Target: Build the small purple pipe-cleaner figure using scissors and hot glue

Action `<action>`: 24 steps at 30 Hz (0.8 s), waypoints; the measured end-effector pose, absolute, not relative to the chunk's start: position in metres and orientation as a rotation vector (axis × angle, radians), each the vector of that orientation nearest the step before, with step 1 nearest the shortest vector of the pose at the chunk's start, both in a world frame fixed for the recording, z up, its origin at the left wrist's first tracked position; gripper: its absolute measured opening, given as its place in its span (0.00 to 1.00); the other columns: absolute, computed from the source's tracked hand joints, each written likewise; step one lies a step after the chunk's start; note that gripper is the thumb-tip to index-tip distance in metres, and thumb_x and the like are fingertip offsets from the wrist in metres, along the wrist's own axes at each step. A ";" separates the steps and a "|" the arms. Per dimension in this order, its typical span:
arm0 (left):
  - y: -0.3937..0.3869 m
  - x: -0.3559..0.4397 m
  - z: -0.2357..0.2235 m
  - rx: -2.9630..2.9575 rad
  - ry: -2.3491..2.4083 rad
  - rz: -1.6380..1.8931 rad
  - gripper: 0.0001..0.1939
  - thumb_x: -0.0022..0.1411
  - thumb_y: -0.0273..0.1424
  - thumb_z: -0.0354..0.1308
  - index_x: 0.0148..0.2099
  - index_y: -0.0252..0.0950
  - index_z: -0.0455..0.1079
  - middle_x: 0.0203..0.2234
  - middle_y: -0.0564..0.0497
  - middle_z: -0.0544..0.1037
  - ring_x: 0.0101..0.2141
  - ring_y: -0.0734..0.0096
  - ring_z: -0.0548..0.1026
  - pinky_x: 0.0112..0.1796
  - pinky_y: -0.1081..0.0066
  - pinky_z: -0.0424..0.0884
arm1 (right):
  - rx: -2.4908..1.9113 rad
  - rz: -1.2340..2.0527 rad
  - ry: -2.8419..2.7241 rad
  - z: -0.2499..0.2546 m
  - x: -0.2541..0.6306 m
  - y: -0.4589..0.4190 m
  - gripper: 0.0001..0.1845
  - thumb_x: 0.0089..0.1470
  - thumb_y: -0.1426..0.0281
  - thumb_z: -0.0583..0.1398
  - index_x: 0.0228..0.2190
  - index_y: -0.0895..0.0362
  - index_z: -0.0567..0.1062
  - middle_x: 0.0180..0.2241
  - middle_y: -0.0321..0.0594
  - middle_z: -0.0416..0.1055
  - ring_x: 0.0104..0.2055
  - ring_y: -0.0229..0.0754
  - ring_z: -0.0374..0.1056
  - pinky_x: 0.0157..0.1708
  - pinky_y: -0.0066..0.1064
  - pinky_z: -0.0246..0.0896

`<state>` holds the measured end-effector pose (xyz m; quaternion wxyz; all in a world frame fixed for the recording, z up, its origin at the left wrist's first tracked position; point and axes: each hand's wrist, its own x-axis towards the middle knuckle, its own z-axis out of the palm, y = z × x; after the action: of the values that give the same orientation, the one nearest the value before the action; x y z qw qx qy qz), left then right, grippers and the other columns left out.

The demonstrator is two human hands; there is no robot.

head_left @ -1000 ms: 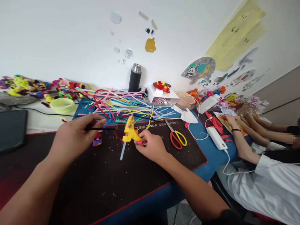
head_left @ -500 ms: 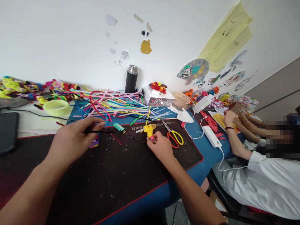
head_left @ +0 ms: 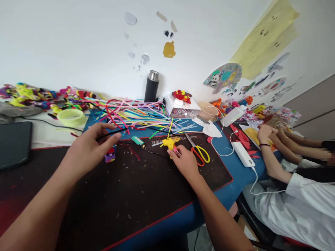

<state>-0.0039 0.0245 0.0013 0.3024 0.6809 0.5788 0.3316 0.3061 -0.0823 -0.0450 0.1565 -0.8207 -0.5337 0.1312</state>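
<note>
My left hand [head_left: 90, 150] is closed on a thin black pipe cleaner [head_left: 108, 134], which passes between thumb and fingers. In my right hand [head_left: 185, 160] is a small yellow pipe-cleaner figure [head_left: 169, 142], pinched by thumb and fingers, with a bit of pink showing at the fingertips. Scissors [head_left: 200, 153] with one yellow and one orange handle lie just right of the figure. Between my hands rests a small green-and-white object [head_left: 138, 141] with a dark twisted strand beside it. A purple, red and blue piece [head_left: 110, 155] sits below my left fingers, partly hidden.
A heap of coloured pipe cleaners [head_left: 136, 113] spreads behind the dark mat [head_left: 125, 195]. Beyond it stand a black flask [head_left: 151, 87] and a white drawer box [head_left: 180, 108]. A phone-like dark slab [head_left: 15, 143] lies left. At right are a white power bank [head_left: 243, 154] and a co-worker's arm [head_left: 269, 157].
The view has swung slightly left, so things appear farther right. My left fingers have spread a little around the black pipe cleaner. The yellow figure has turned slightly in my right hand.
</note>
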 end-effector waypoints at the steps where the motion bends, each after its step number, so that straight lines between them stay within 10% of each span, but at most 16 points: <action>1: 0.026 -0.005 0.000 1.794 1.508 0.878 0.29 0.59 0.59 0.59 0.50 0.41 0.76 0.43 0.46 0.86 0.44 0.52 0.82 0.43 0.63 0.76 | -2.299 0.389 -1.520 -0.047 0.307 -0.084 0.16 0.71 0.53 0.63 0.40 0.53 0.79 0.35 0.43 0.84 0.38 0.51 0.80 0.35 0.34 0.58; 12: 0.026 -0.005 0.001 1.791 1.452 0.817 0.30 0.69 0.59 0.49 0.42 0.40 0.78 0.32 0.51 0.79 0.36 0.58 0.76 0.41 0.66 0.72 | -1.919 0.579 -1.529 -0.056 0.297 -0.100 0.17 0.72 0.52 0.61 0.43 0.51 0.81 0.39 0.41 0.85 0.39 0.48 0.79 0.41 0.35 0.68; 24: 0.029 -0.006 -0.013 1.887 1.534 0.784 0.24 0.71 0.51 0.51 0.37 0.40 0.77 0.32 0.51 0.83 0.35 0.61 0.76 0.38 0.69 0.70 | -1.798 0.582 -2.314 -0.040 0.230 -0.074 0.15 0.76 0.54 0.63 0.45 0.52 0.81 0.43 0.41 0.88 0.44 0.48 0.83 0.37 0.33 0.58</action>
<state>-0.0063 0.0289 -0.0134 0.2893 0.7070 0.5747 0.2937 0.2305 -0.0745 -0.0399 0.0770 -0.6000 -0.7722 0.1942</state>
